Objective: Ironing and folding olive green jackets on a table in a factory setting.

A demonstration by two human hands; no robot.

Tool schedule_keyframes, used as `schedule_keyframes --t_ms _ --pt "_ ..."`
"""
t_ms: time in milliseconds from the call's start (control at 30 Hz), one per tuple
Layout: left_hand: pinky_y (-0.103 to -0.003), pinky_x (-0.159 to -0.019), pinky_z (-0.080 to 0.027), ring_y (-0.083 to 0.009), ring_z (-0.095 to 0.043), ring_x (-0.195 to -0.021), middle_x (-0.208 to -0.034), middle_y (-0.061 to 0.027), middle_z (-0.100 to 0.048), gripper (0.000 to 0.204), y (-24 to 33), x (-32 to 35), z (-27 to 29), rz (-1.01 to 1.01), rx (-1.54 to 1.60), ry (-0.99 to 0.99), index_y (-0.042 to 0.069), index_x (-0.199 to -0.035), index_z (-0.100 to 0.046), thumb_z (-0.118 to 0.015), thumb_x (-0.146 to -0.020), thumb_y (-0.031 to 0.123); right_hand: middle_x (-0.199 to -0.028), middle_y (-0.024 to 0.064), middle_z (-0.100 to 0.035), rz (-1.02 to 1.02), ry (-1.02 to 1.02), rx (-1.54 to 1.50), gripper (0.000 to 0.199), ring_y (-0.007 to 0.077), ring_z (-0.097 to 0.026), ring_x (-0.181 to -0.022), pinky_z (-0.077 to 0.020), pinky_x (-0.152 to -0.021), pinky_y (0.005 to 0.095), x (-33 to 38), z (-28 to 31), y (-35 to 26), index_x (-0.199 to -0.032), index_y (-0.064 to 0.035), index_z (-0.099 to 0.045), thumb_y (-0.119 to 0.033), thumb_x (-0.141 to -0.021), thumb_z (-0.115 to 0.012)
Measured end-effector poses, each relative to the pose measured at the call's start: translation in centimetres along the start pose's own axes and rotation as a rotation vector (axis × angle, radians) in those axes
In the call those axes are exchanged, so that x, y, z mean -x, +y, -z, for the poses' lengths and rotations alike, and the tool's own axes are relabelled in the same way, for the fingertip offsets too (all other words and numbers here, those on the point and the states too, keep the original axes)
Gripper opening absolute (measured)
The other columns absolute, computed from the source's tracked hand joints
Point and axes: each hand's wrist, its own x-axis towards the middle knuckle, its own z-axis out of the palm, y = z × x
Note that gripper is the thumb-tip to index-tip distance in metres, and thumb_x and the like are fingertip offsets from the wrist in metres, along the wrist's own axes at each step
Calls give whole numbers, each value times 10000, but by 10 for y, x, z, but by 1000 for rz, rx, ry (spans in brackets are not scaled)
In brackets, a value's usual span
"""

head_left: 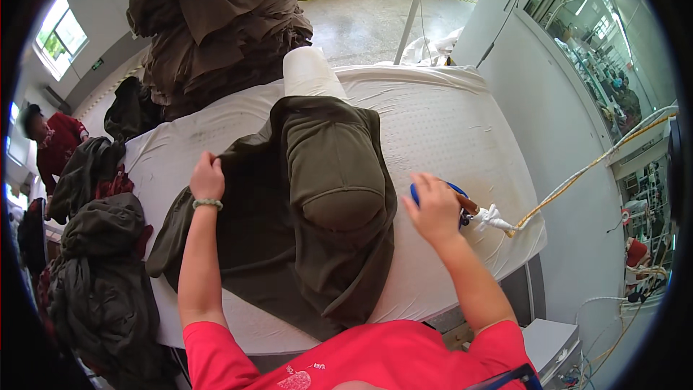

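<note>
A dark olive garment (336,166) is drawn over a padded white pressing form (307,72), and its loose part spreads to the left over the white-covered table. My left hand (208,177) pinches the garment's upper left edge. My right hand (433,206) is over a blue-edged iron (460,189) to the right of the garment. Its fingers are stretched out and its thumb is apart. A brown handle end (469,204) shows beside the hand, while most of the iron is hidden beneath it.
A tall pile of brown garments (224,22) stands at the far left. More dark garments (105,267) heap along the table's left side, with a person in red (59,141) beyond. The iron's cord (570,191) runs up right, near a white wall (563,123).
</note>
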Motion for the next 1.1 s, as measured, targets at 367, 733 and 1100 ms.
schedule_keyframes --t_ms 367,733,1100 --pt "-356 -772 -520 -288 -672 -858 -934 -117 -690 135 121 92 261 -210 168 497 52 -1079 -616 -586 -1035 176 -1543 247 -372 -37 56 381 868 399 -284 -1484 -249 -1179 598 58 -80 109 -1496 15 -315 -354 -850 -764" --pt "-302 -854 -531 -158 -669 -990 -1071 -66 -714 158 210 235 362 -308 77 641 51 -1137 -644 -564 -1061 165 -1051 167 -724 -165 -264 -518 702 396 -699 -930 -565 -794 495 11 -52 -28 -1253 -48 -532 -471 -777 -828" --pt "-323 -996 -509 -189 -652 -1160 -1265 -105 -692 269 159 296 426 -133 -189 722 34 -1277 -645 -530 -1074 167 -812 152 -674 175 211 -819 112 359 -666 -747 -525 -657 417 116 -14 111 -912 -40 -662 -149 -915 -687"
